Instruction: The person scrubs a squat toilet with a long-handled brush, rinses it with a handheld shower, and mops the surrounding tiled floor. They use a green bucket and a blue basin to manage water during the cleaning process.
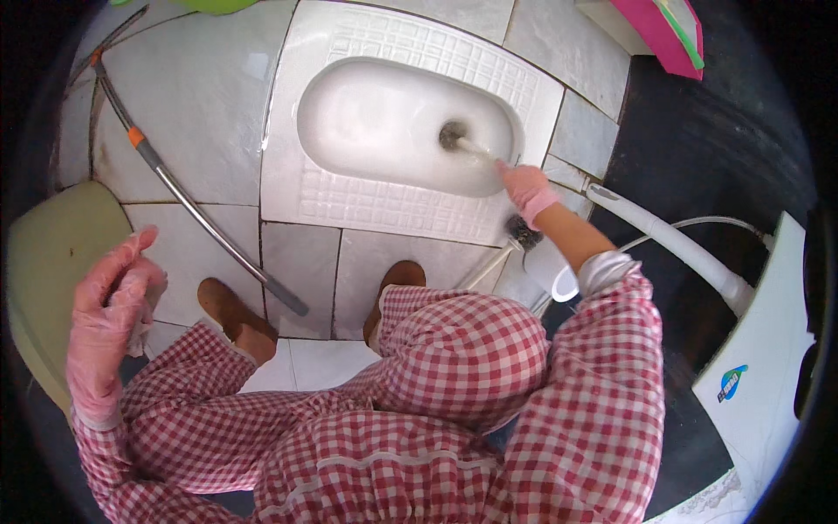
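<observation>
A white ceramic squat toilet (366, 118) is set in the tiled floor before me. My right hand (529, 191), in a thin pink glove, grips the pale handle of a toilet brush (476, 149). The brush's head is down in the drain hole at the right end of the bowl. My left hand (114, 308), also gloved, is raised at the left with bent fingers; whether something pale lies under its palm, I cannot tell. A second brush (524, 230) with dark bristles lies beside my right wrist, its pale handle slanting down towards my knee.
A metal pole with orange joints (196, 209) lies on the floor at the left, near a pale green bin or basin (62, 255). A white drain pipe (668, 236) runs to a white panel (753, 340) at the right. A pink container (674, 39) stands top right.
</observation>
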`<state>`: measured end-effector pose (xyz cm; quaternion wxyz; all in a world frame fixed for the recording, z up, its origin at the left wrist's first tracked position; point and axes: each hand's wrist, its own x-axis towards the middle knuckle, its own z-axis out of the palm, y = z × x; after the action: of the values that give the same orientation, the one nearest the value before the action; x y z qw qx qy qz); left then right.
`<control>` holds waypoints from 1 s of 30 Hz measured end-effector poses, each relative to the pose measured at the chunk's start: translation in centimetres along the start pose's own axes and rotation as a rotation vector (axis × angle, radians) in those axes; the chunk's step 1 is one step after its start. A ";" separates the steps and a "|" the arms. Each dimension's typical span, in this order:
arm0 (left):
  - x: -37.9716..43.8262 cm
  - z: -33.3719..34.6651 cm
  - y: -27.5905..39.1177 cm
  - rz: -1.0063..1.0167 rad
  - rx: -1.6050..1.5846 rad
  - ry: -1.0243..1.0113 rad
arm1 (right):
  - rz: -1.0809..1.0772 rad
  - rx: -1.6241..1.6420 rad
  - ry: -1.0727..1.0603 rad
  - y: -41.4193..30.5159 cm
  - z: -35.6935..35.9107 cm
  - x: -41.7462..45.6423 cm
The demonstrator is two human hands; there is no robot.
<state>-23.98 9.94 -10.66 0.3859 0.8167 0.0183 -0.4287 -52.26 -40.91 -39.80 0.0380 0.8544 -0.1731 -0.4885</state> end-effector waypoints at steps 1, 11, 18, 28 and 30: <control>-0.5 -0.4 -0.2 -0.042 0.008 0.045 | 0.030 0.009 -0.032 -0.6 -3.8 -0.8; -1.2 -0.8 0.3 -0.034 0.012 0.031 | -0.116 0.217 -0.049 -0.8 -7.1 -0.6; -2.1 -1.7 1.1 -0.049 -0.022 0.040 | -0.057 -0.108 -0.003 -3.9 -10.7 -0.7; -3.2 -2.7 -0.9 -0.033 -0.049 0.118 | -0.144 -0.296 -0.074 -3.0 -8.9 -4.1; -3.1 -2.2 0.1 -0.061 -0.037 0.087 | -0.118 -0.176 -0.060 -2.2 -11.0 -3.0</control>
<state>-24.41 12.28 -7.64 0.3867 0.8263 0.0678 -0.4039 -43.71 -38.98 -32.12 0.0790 0.8416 -0.0798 -0.5284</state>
